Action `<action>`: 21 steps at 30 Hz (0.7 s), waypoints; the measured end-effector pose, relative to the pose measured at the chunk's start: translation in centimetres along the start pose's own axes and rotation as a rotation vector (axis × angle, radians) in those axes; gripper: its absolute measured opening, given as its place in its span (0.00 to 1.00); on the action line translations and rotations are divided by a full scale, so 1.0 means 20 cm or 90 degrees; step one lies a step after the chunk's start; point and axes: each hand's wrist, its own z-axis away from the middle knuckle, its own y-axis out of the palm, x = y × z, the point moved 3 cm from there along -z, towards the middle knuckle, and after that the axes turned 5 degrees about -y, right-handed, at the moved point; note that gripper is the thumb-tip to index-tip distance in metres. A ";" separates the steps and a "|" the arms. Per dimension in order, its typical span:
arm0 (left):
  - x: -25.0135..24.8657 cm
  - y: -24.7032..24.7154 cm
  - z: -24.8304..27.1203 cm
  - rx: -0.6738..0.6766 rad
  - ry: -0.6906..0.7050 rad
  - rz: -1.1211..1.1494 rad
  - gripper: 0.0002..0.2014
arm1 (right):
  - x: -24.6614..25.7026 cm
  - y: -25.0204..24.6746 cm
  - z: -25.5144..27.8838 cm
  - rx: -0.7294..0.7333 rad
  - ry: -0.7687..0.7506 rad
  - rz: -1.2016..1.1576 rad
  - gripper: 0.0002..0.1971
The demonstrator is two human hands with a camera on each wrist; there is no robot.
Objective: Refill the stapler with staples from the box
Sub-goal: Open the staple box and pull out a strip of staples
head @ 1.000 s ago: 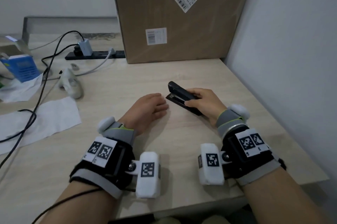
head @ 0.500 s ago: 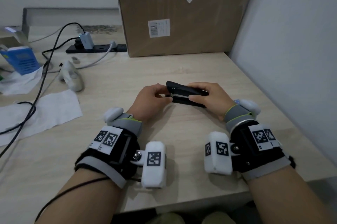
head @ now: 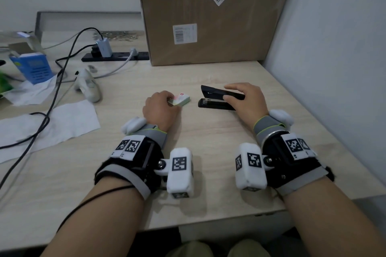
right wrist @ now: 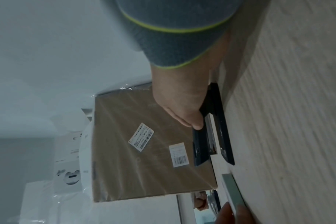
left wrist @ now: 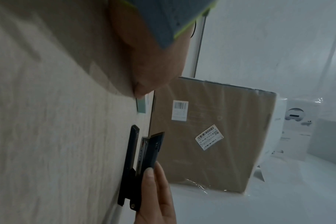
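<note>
The black stapler (head: 217, 100) lies on the wooden table (head: 208, 135) with its top arm lifted off the base, and the metal staple channel (left wrist: 140, 153) shows between them. My right hand (head: 229, 94) pinches the top arm near the hinge, thumb on the near side. To its left sits a small pale green staple box (head: 181, 99). My left hand (head: 170, 101) curls round the box's near end. The right wrist view shows the stapler (right wrist: 201, 144) gaping and the staple box (right wrist: 233, 189) below it, with left fingertips (right wrist: 227, 213) on it.
A large cardboard box (head: 208, 16) stands at the back, and a wall (head: 334, 68) runs close on the right. On the left are a white controller (head: 88, 87), black cables (head: 60, 81), paper sheets (head: 52, 125), a blue box (head: 33, 67) and a power strip (head: 117, 56).
My left hand has left the stapler, gone left and taken hold of the staple box, which was hidden before. The stapler now rests on the table with its top arm raised.
</note>
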 end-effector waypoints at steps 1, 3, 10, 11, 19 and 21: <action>0.00 -0.01 0.00 -0.002 -0.006 0.031 0.16 | 0.02 -0.01 0.00 -0.020 -0.019 -0.004 0.11; -0.02 -0.02 0.01 -0.001 -0.008 0.137 0.17 | 0.09 -0.02 0.02 -0.066 -0.059 -0.047 0.09; -0.14 -0.06 0.11 0.164 0.037 0.490 0.15 | 0.17 0.01 0.04 0.002 -0.058 -0.214 0.15; -0.15 -0.06 0.12 0.194 0.039 0.497 0.16 | 0.18 0.02 0.04 0.030 -0.047 -0.236 0.17; -0.15 -0.03 0.13 0.233 -0.041 0.654 0.17 | 0.19 0.05 0.07 0.101 -0.007 -0.354 0.14; -0.15 -0.03 0.12 0.210 -0.061 0.683 0.12 | 0.19 0.05 0.07 0.097 0.003 -0.360 0.14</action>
